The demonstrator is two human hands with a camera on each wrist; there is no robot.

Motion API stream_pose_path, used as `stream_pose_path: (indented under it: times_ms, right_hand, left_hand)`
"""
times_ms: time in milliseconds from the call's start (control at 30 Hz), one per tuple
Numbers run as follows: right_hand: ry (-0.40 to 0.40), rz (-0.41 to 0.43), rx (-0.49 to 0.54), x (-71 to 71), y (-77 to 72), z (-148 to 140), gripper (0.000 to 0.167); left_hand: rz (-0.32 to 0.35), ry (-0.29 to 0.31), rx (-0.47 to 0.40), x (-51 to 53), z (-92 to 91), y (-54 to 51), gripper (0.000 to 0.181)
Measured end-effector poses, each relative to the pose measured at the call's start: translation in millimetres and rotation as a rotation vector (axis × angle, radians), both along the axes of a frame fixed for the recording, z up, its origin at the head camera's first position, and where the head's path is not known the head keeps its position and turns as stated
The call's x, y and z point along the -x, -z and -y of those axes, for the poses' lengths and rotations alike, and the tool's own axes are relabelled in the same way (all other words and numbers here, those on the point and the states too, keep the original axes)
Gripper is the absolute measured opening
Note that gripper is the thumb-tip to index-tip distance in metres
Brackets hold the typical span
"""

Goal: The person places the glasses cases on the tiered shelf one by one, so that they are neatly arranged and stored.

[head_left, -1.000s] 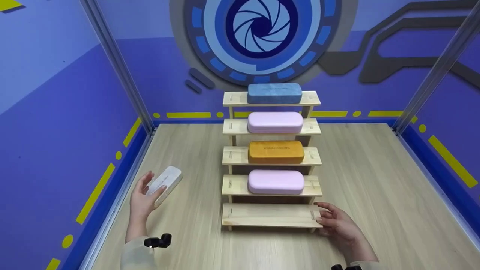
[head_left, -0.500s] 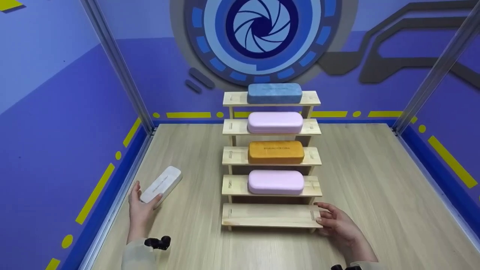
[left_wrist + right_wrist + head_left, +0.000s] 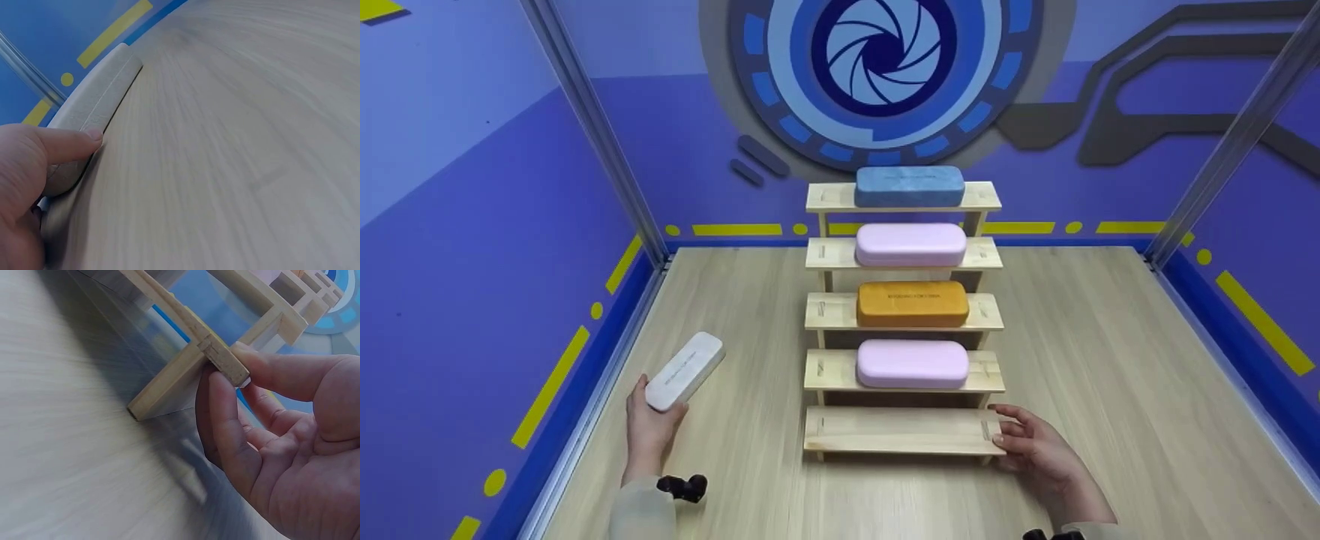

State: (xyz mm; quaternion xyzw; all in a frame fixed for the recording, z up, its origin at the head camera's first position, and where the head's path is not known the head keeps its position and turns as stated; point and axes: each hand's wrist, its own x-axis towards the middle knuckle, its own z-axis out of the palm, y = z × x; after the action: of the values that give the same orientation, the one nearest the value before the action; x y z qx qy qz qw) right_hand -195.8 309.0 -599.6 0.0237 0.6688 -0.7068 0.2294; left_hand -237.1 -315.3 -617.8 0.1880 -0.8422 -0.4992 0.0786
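A white glasses case (image 3: 686, 370) lies slantwise on the table at the left. My left hand (image 3: 649, 429) holds its near end; in the left wrist view the thumb (image 3: 73, 145) lies against the case's side, and the other fingers are mostly hidden. My right hand (image 3: 1046, 454) pinches the right end of the lowest step of a wooden stepped rack (image 3: 904, 431). In the right wrist view the thumb (image 3: 287, 371) is on top of that board, with a finger under it.
On the rack's upper steps sit a blue case (image 3: 909, 187), a pink case (image 3: 910, 245), an orange case (image 3: 913, 304) and another pink case (image 3: 913, 364), one per step. Blue-purple panels with metal posts (image 3: 600, 142) enclose the table (image 3: 1110, 337).
My left hand has slid back along the white glasses case to its near end, uncovering its top. The case stays in place. My right hand and the rack have not moved.
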Motion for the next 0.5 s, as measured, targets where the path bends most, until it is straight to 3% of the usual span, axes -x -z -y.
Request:
stream_pose_path:
  times_ms: [200,500]
  right_hand:
    - [0.001,-0.005,-0.003,-0.3,-0.8,-0.4,0.074]
    - [-0.012,-0.013,0.007,-1.0,0.5,-1.4,0.071]
  left_hand:
    - [0.003,-0.012,-0.019,-0.4,-0.4,2.4,0.092]
    - [-0.028,-0.087,-0.101,-5.1,-7.4,-0.9,0.091]
